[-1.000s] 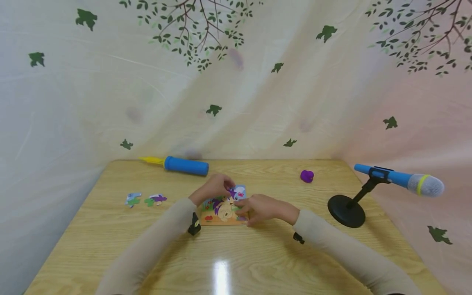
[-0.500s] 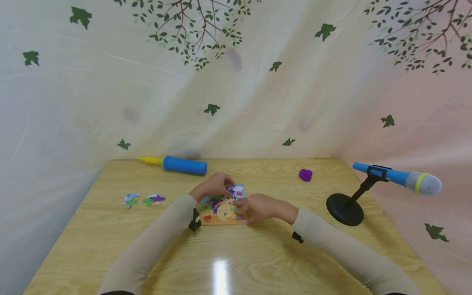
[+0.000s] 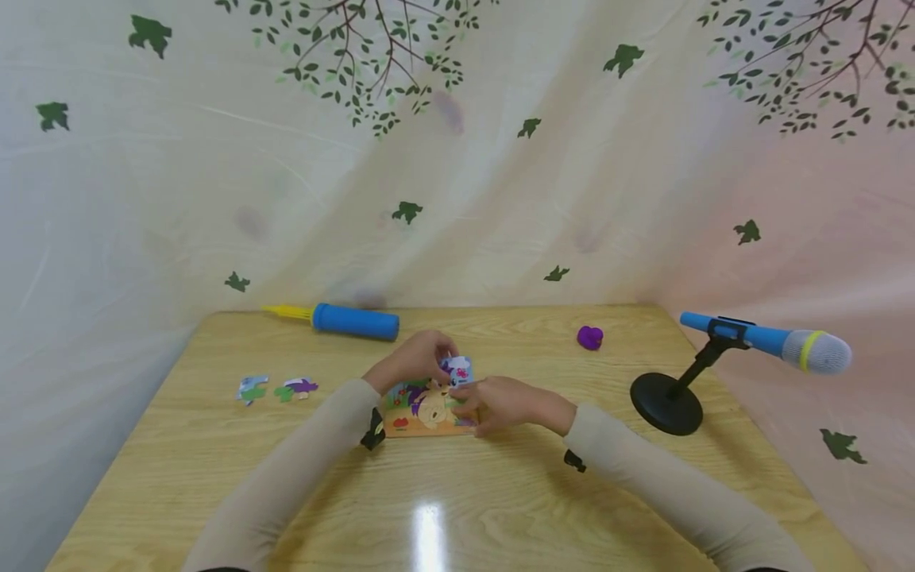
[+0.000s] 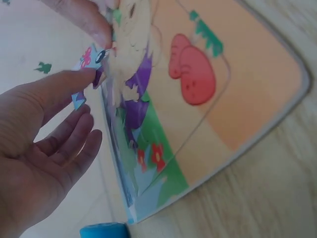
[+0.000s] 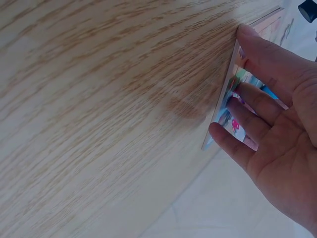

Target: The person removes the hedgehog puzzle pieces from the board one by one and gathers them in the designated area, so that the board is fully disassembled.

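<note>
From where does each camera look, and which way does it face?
Head: worn on the head, facing forward and down at the table, puzzle and microphone; sleeves, left hand and right hand show.
Left wrist: worn there, facing the puzzle and a pinched piece; the left hand shows, and a right-hand finger at top.
Right wrist: worn there, facing across the table to the puzzle's edge; the right hand shows.
Shared: the puzzle, in both wrist views.

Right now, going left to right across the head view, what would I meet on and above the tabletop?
Blue-and-green puzzle pieces, purple-and-green puzzle pieces, left hand, right hand, small purple object, microphone on its black stand.
</note>
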A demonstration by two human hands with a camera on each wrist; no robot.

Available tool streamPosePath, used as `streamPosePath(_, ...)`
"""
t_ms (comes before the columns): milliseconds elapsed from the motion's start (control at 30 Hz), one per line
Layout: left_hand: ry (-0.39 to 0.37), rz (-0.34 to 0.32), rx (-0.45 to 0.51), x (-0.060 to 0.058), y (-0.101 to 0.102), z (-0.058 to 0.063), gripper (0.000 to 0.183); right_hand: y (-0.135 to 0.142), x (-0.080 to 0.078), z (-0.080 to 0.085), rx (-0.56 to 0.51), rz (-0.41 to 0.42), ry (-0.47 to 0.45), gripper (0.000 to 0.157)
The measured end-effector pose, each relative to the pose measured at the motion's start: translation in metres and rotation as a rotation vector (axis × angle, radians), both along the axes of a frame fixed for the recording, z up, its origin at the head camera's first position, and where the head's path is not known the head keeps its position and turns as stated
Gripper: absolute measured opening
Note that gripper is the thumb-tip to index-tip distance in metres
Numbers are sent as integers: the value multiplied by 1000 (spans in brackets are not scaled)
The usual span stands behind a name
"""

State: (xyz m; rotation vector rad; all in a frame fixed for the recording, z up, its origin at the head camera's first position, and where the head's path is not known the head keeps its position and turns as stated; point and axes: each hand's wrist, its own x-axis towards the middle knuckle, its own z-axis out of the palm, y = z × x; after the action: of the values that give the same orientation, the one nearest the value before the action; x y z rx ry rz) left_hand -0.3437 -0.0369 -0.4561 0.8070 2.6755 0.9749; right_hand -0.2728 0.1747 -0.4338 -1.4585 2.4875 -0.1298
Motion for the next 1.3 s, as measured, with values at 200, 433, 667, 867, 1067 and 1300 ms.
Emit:
streamPosePath(200, -31, -35, 55, 0, -9, 4, 27, 0, -2, -3, 3, -3, -5, 47)
streamPosePath(433, 27, -33, 38, 2, -17, 5, 25, -1, -1, -3, -16, -18, -43, 47)
streamPosePath(667, 132, 62, 28, 7, -31, 11, 24, -4, 2, 0, -7, -17, -51, 47)
streamPosePath(867, 213, 83, -84, 6, -48, 11, 21, -2, -1, -4, 17, -31, -28, 49)
streamPosePath(1067, 258, 82, -163, 8, -69, 12, 16, -3, -2, -4, 8, -16, -16, 49)
streamPosePath(1300, 262, 115, -80, 26, -123, 29, 20, -3, 1, -2, -13, -31, -37, 47)
